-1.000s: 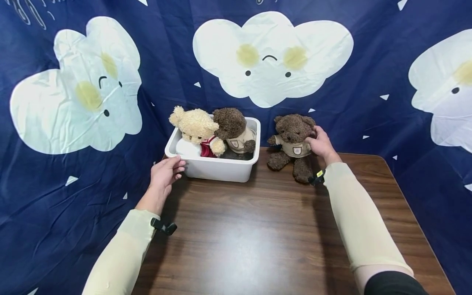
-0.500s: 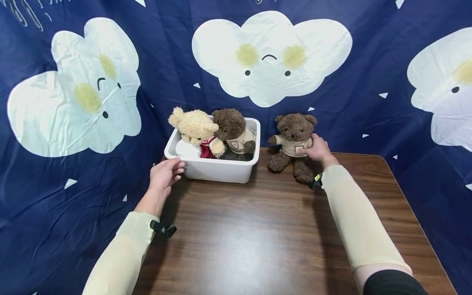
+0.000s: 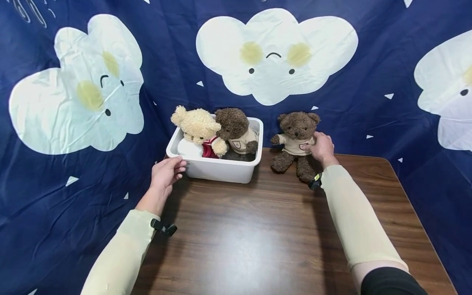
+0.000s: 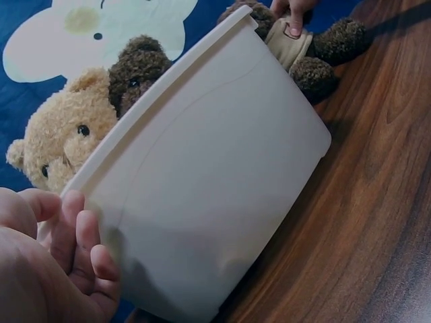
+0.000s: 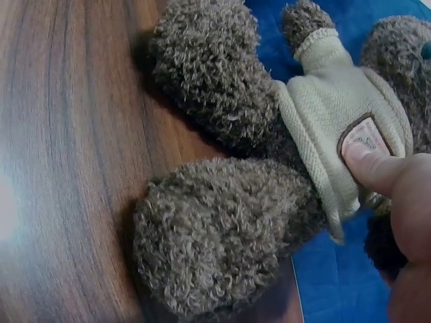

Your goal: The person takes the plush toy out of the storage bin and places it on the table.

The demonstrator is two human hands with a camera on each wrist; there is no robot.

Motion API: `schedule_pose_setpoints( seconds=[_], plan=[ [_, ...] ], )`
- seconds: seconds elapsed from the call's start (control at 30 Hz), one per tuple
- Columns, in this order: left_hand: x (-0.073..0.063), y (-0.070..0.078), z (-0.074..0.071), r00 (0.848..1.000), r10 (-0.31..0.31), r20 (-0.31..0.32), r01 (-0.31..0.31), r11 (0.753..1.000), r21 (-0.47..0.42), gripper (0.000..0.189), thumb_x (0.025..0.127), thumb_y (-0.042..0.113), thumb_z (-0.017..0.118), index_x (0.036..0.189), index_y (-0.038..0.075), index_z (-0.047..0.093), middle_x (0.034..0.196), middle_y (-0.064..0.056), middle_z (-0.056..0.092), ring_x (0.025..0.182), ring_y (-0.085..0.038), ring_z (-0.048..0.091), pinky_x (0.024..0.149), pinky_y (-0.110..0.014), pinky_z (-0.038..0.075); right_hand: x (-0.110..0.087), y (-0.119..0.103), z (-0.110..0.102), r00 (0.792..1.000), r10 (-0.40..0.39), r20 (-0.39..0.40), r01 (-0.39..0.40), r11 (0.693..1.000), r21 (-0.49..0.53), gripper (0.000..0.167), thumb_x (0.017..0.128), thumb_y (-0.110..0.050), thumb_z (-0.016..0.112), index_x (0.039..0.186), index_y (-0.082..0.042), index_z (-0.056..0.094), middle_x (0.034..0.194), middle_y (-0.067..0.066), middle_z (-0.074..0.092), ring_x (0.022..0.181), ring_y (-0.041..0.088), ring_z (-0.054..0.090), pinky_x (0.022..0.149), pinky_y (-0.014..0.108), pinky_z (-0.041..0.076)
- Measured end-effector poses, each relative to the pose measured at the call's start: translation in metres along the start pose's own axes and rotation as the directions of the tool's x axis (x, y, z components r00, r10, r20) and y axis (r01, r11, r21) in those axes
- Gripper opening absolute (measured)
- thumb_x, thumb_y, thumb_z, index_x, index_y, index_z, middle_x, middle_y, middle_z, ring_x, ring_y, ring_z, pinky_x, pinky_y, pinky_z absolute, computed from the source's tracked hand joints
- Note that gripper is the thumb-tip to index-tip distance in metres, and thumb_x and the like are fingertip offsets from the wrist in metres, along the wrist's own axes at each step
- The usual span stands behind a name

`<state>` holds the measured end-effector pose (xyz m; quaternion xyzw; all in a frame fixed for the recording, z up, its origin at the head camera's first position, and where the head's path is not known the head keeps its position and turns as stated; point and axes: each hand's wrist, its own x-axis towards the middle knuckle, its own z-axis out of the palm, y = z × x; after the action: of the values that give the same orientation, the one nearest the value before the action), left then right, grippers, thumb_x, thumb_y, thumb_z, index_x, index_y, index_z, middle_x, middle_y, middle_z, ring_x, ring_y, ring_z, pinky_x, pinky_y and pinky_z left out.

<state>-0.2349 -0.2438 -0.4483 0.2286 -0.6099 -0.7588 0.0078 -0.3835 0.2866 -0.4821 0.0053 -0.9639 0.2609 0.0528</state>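
Out to the right, my right hand (image 3: 321,148) holds a dark brown teddy bear (image 3: 293,146) in a beige sweater round its side. In the right wrist view the thumb (image 5: 380,168) presses on the chest badge (image 5: 365,138), and the other fingers are mostly hidden behind the bear. Its legs rest on the table. My left hand (image 3: 166,174) grips the front left corner of a white plastic bin (image 3: 217,169) at the rim. Inside sit a cream teddy bear (image 3: 199,125) in red and another brown teddy bear (image 3: 232,125), side by side.
A wooden table (image 3: 239,229) carries the bin and the loose bear at its far edge. Behind and around hangs a dark blue cloth (image 3: 166,78) printed with white clouds. A rounded white thing (image 3: 189,148) lies in the bin's left part.
My right hand has shifted lower on the brown bear, its thumb now on the chest badge. The bear's head has turned more upright. My left hand stays at the bin.
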Motion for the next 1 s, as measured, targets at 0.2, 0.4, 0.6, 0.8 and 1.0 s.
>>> schedule_pose_setpoints(
  seconds=[0.2,0.4,0.6,0.8,1.0],
  plan=[
    [0.001,0.0,0.002,1.0,0.013,0.001,-0.013,1.0,0.012,0.008,0.099,0.019,0.069,0.093,0.013,0.069,0.072,0.008,0.075,0.059,-0.003,0.065,0.051,-0.018,0.048,0.003,0.002,-0.002,0.995,-0.086,-0.053,0.088,0.995,0.042,0.051,0.087,-0.015,0.082,0.13,0.002,0.059,0.125,0.027,0.061,0.111,0.046,0.054,0.093,0.058,0.042],
    [0.001,-0.001,0.001,1.0,0.017,-0.01,-0.017,1.0,0.016,0.008,0.099,0.019,0.069,0.095,0.012,0.069,0.071,0.008,0.074,0.059,-0.003,0.065,0.05,-0.018,0.048,0.002,-0.003,-0.002,1.0,-0.025,0.018,0.025,0.998,0.05,0.06,0.093,-0.018,0.076,0.144,-0.001,0.05,0.136,0.029,0.055,0.119,0.047,0.052,0.098,0.059,0.042],
    [0.0,-0.002,0.001,1.0,0.006,-0.003,-0.006,1.0,0.011,0.009,0.099,0.019,0.069,0.1,0.01,0.067,0.071,0.007,0.074,0.059,-0.004,0.065,0.052,-0.019,0.049,-0.005,-0.003,-0.012,0.997,-0.051,0.059,0.044,0.992,0.119,0.066,0.093,-0.024,0.075,0.147,0.001,0.047,0.142,0.032,0.05,0.125,0.048,0.049,0.104,0.06,0.041],
    [0.0,-0.002,0.0,1.0,0.008,0.003,-0.008,1.0,-0.007,0.008,0.099,0.018,0.068,0.096,0.012,0.067,0.071,0.007,0.074,0.059,-0.004,0.065,0.051,-0.019,0.049,-0.01,-0.005,-0.037,0.991,-0.118,0.061,0.102,0.969,0.224,0.061,0.094,-0.023,0.075,0.145,-0.001,0.05,0.144,0.027,0.051,0.131,0.044,0.049,0.108,0.059,0.04],
    [0.001,-0.003,0.0,1.0,0.008,-0.003,-0.008,1.0,0.002,0.008,0.099,0.02,0.069,0.094,0.014,0.068,0.071,0.007,0.074,0.059,-0.004,0.065,0.051,-0.019,0.048,-0.02,-0.015,-0.059,0.984,-0.171,0.054,0.15,0.95,0.272,0.059,0.095,-0.033,0.074,0.14,-0.001,0.054,0.143,0.025,0.055,0.135,0.043,0.049,0.111,0.058,0.039]
  ],
)
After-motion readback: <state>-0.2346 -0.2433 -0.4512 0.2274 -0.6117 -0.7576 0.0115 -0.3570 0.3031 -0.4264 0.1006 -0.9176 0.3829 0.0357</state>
